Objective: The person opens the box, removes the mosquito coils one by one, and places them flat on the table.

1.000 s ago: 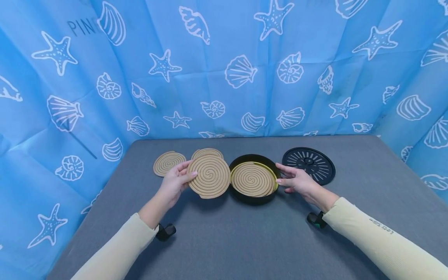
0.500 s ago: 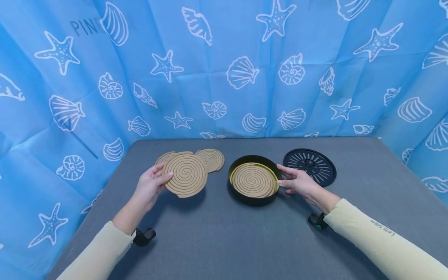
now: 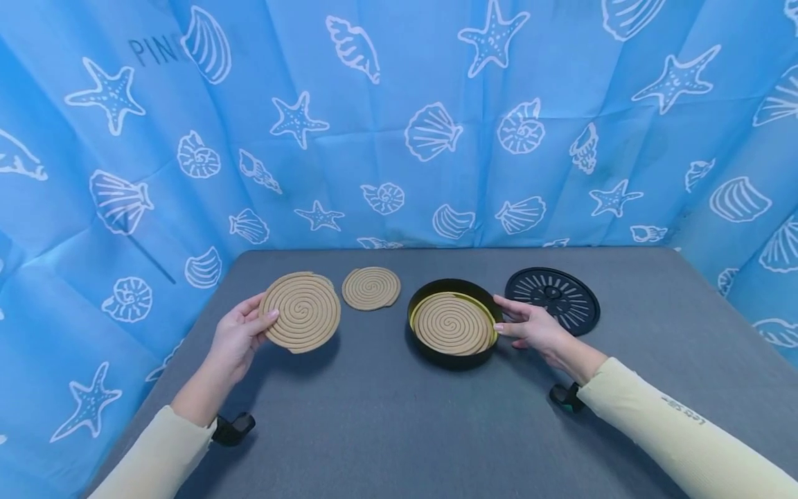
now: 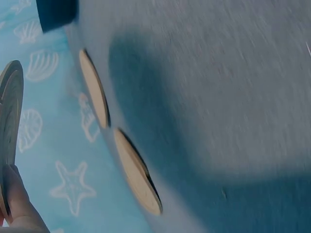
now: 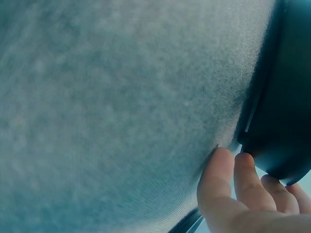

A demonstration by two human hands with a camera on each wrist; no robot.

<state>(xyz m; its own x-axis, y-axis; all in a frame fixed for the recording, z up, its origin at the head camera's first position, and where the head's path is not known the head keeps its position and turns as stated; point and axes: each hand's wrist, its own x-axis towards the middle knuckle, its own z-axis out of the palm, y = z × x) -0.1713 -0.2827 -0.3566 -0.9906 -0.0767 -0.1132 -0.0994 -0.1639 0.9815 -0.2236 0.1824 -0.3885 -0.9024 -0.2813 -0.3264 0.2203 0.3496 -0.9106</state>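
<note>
My left hand (image 3: 240, 339) pinches a tan mosquito coil (image 3: 301, 312) by its left edge, its spiral face toward me, above the table. It overlaps another coil lying behind it, which shows edge-on as the lower coil (image 4: 136, 170) in the left wrist view. A further coil (image 3: 371, 288) lies flat to the right. My right hand (image 3: 530, 326) holds the right side of a round black tin (image 3: 455, 361) with a yellow inner rim, thumb and forefinger at its edge. Inside the tin sit stacked coils (image 3: 450, 322). In the right wrist view the fingertips (image 5: 244, 160) touch its dark outer wall.
A round black slotted lid (image 3: 555, 298) lies behind my right hand. All of it stands on a grey cloth-covered table (image 3: 399, 430). A blue curtain (image 3: 374, 125) with white shells and starfish rises at the back and sides.
My left hand has carried the mosquito coil leftward, away from the tin, uncovering one table coil and covering the leftmost one. My right hand has stayed at the tin.
</note>
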